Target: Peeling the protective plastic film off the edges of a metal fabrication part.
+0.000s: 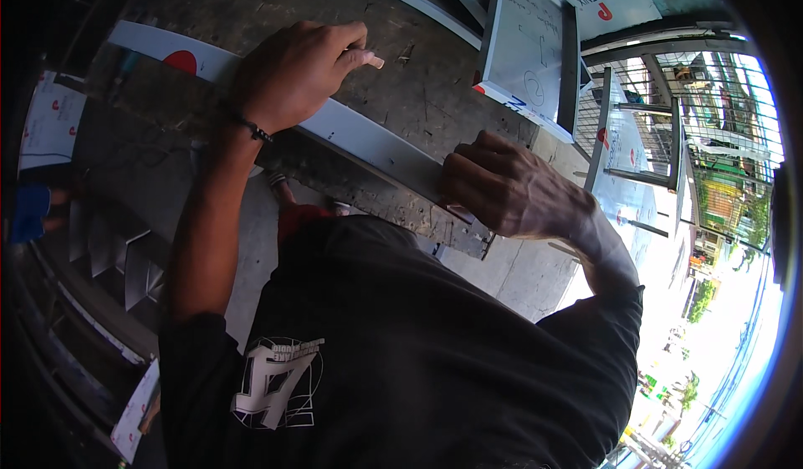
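A long, narrow metal strip (368, 141) with a pale protective film and a red mark lies slantwise across the dark, worn workbench (401, 80). My left hand (293, 76) is over its left-middle part, with the wrist crossing the strip. Its fingers are curled in, and a small tan tip shows by the thumb; whether that is a held piece or the thumb itself is unclear. At the strip's right end, my right hand (510, 186) is closed with the fingers bent over the metal. Its fingertips are hidden beneath the hand.
Film-covered metal panels with folded edges (527, 59) stand at the far right of the bench. Beyond them is a metal frame (640, 151) beside a wire mesh. Bent sheet pieces (138, 268) sit at the left, near another person's blue garment (32, 212).
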`<action>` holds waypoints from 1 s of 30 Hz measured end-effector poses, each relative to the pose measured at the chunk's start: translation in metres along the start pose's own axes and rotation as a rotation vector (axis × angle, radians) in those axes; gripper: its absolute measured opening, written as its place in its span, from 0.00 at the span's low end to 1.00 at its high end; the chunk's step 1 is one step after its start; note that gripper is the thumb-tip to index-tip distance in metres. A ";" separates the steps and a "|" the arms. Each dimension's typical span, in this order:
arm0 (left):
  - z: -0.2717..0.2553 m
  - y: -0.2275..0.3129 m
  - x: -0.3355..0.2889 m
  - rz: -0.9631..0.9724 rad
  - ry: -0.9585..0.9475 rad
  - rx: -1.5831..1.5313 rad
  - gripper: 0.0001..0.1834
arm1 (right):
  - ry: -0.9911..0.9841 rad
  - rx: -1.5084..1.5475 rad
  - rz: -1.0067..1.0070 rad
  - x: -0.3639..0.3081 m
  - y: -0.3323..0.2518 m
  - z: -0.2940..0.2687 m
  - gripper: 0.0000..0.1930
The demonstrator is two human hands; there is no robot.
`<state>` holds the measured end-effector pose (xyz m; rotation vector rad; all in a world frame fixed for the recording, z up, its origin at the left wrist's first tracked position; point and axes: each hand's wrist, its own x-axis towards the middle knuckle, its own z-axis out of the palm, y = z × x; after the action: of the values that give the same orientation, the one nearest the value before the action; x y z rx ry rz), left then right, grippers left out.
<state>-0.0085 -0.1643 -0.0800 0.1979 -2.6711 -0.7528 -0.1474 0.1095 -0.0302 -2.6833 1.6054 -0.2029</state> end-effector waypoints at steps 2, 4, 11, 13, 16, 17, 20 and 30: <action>0.000 0.000 -0.001 0.008 -0.004 -0.011 0.14 | 0.025 0.007 -0.002 0.008 0.003 0.002 0.08; -0.001 0.002 -0.002 -0.022 -0.027 -0.011 0.13 | 0.050 0.012 -0.001 0.019 0.008 0.002 0.08; -0.006 0.007 -0.005 -0.043 -0.024 -0.014 0.13 | 0.104 0.094 0.037 0.031 0.016 0.001 0.07; -0.006 0.003 -0.008 -0.025 -0.018 -0.026 0.13 | 0.079 0.153 0.041 0.026 0.017 -0.008 0.08; -0.006 0.003 -0.007 -0.011 -0.001 -0.006 0.14 | 0.118 0.341 0.174 0.008 0.020 -0.020 0.14; -0.006 0.004 -0.006 -0.011 0.003 -0.008 0.14 | 0.106 0.310 0.185 0.001 0.019 -0.024 0.16; -0.007 0.004 -0.010 -0.047 -0.009 -0.001 0.14 | 0.073 0.293 0.209 -0.002 0.010 -0.023 0.17; -0.009 0.005 -0.014 -0.039 -0.036 -0.004 0.13 | 0.027 0.561 0.148 0.011 0.022 0.001 0.06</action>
<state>0.0074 -0.1611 -0.0747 0.2384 -2.7067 -0.7813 -0.1613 0.0899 -0.0320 -2.1388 1.4670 -0.5879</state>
